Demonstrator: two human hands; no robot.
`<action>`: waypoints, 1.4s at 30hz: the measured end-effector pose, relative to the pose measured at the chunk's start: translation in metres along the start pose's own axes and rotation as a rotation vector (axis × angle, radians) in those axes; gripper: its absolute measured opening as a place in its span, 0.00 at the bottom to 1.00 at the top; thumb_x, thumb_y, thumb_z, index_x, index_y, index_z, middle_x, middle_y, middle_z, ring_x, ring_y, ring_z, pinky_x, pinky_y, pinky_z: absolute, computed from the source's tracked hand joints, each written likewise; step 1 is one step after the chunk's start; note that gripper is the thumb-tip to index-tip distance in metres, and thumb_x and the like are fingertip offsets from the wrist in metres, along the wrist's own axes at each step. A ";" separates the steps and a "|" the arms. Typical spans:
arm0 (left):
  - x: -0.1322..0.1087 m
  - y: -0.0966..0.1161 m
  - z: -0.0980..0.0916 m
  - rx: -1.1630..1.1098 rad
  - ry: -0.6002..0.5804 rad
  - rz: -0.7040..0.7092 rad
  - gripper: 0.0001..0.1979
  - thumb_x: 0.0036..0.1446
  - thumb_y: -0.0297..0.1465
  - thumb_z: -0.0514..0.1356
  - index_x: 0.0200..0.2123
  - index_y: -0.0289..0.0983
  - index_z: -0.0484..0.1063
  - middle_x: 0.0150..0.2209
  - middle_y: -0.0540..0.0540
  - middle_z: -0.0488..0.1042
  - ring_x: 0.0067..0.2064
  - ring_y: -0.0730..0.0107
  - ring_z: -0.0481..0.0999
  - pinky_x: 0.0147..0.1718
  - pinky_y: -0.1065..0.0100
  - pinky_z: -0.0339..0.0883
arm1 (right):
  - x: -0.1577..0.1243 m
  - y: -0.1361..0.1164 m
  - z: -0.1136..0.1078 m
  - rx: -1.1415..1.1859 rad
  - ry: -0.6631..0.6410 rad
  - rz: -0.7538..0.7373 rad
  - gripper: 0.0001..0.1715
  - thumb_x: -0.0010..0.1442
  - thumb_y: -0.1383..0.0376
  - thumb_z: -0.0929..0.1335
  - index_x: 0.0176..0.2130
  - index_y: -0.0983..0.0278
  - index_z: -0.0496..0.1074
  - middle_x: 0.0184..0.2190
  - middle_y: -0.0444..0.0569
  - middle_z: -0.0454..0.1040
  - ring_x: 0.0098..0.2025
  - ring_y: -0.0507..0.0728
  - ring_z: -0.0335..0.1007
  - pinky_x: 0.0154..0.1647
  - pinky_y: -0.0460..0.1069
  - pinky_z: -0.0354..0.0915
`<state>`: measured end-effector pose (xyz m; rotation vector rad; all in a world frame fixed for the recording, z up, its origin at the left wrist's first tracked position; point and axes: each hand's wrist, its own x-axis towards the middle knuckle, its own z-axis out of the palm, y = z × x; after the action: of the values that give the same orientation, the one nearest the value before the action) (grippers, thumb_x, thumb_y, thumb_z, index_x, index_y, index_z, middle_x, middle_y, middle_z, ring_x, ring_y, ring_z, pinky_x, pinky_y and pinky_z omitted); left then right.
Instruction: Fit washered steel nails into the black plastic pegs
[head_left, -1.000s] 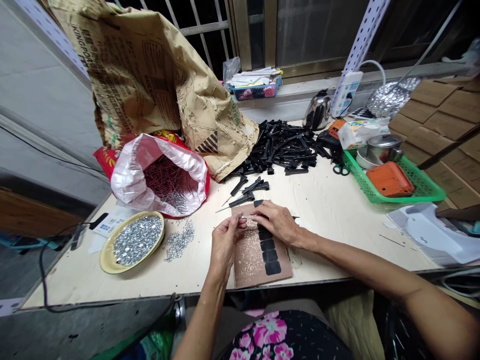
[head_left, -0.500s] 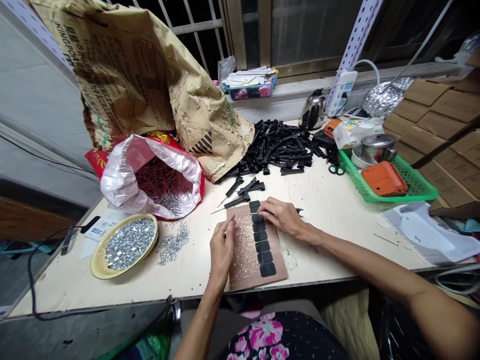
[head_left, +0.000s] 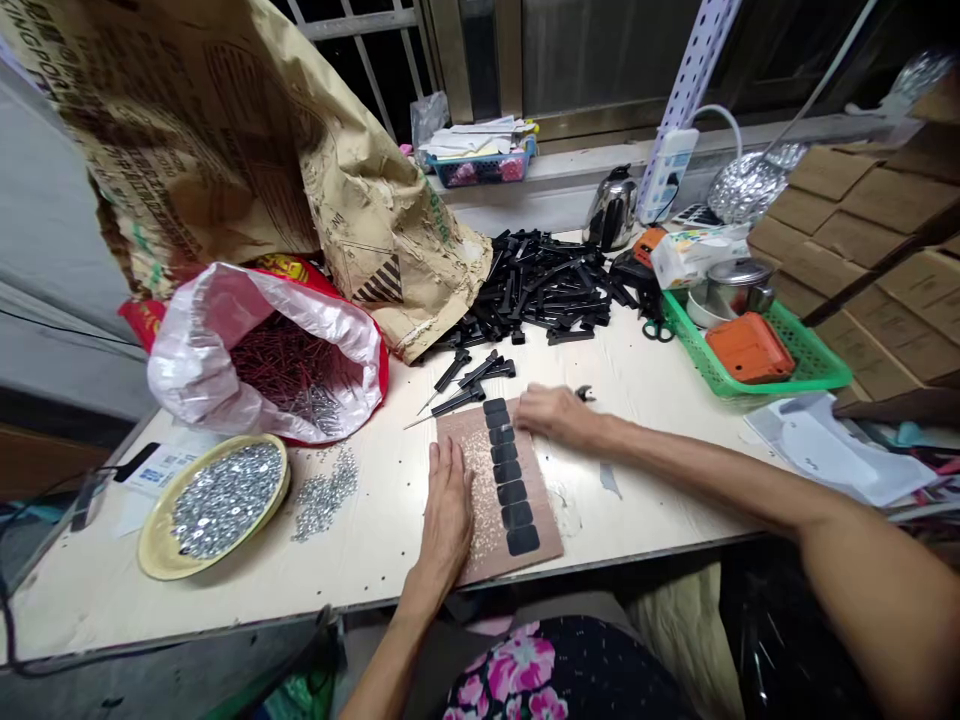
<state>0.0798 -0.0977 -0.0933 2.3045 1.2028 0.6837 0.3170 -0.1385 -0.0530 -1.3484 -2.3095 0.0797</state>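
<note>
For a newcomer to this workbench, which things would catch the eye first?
Probably the large brown sack at the back left, beside a heap of black parts. In front, a red-and-white bag gapes open, showing thin red and silver pieces. Nearer, the left hand lies over the left edge of a brown sheet with black patches, the right hand at its upper right.

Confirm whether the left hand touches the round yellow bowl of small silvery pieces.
No, the left hand lies at the left edge of the flat brown board with black rounded squares, the bowl standing apart, farther left.
</note>
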 end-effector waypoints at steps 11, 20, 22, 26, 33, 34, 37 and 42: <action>-0.002 -0.004 0.002 0.100 -0.002 0.057 0.25 0.65 0.32 0.44 0.64 0.34 0.52 0.67 0.37 0.49 0.68 0.57 0.40 0.63 0.49 0.47 | 0.007 0.007 -0.003 0.087 -0.102 -0.164 0.18 0.68 0.71 0.54 0.35 0.66 0.68 0.28 0.44 0.67 0.29 0.49 0.60 0.23 0.43 0.61; -0.002 -0.002 0.002 0.096 -0.001 0.041 0.24 0.65 0.32 0.45 0.63 0.34 0.53 0.67 0.37 0.50 0.68 0.57 0.41 0.63 0.49 0.47 | 0.000 0.005 -0.004 0.026 -0.112 -0.207 0.17 0.69 0.67 0.55 0.35 0.66 0.68 0.30 0.45 0.67 0.32 0.49 0.59 0.24 0.44 0.53; -0.001 -0.001 0.002 0.106 0.000 0.035 0.24 0.65 0.32 0.45 0.63 0.33 0.54 0.66 0.36 0.50 0.68 0.57 0.41 0.63 0.48 0.47 | -0.005 0.001 -0.001 -0.016 -0.098 -0.246 0.16 0.69 0.65 0.56 0.34 0.65 0.68 0.30 0.45 0.67 0.33 0.50 0.59 0.24 0.45 0.50; -0.001 0.001 0.002 0.117 -0.008 0.041 0.24 0.66 0.33 0.44 0.63 0.32 0.54 0.66 0.35 0.49 0.68 0.57 0.41 0.63 0.48 0.47 | -0.009 -0.002 0.004 -0.046 -0.077 -0.201 0.16 0.69 0.65 0.57 0.33 0.65 0.68 0.30 0.45 0.67 0.33 0.50 0.59 0.25 0.47 0.48; -0.002 0.000 0.001 0.129 -0.012 0.036 0.24 0.65 0.32 0.44 0.63 0.31 0.54 0.66 0.35 0.49 0.68 0.56 0.41 0.63 0.49 0.47 | -0.012 -0.011 0.002 -0.021 -0.065 -0.198 0.15 0.68 0.67 0.57 0.32 0.66 0.67 0.30 0.46 0.67 0.33 0.51 0.58 0.26 0.46 0.49; -0.002 -0.001 0.001 0.128 -0.011 0.037 0.24 0.65 0.32 0.44 0.63 0.32 0.54 0.66 0.35 0.49 0.68 0.56 0.41 0.63 0.49 0.48 | -0.014 -0.016 0.002 -0.014 -0.076 -0.203 0.14 0.68 0.68 0.57 0.32 0.66 0.67 0.30 0.46 0.67 0.33 0.51 0.58 0.26 0.46 0.50; -0.002 -0.002 0.002 0.134 -0.011 0.042 0.24 0.65 0.32 0.44 0.63 0.32 0.53 0.66 0.35 0.49 0.68 0.56 0.42 0.62 0.49 0.49 | -0.019 -0.031 0.004 0.016 -0.121 -0.273 0.13 0.67 0.69 0.58 0.33 0.66 0.67 0.29 0.46 0.67 0.33 0.50 0.59 0.26 0.45 0.51; -0.005 -0.003 0.004 0.127 0.018 0.024 0.24 0.65 0.31 0.43 0.64 0.34 0.51 0.67 0.34 0.48 0.68 0.58 0.41 0.62 0.48 0.49 | -0.030 -0.018 0.003 0.139 -0.061 -0.027 0.14 0.67 0.63 0.59 0.36 0.65 0.70 0.30 0.47 0.69 0.32 0.50 0.64 0.28 0.44 0.58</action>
<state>0.0778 -0.1007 -0.0994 2.4251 1.2615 0.6547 0.3128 -0.1723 -0.0616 -1.2608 -2.3251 0.2712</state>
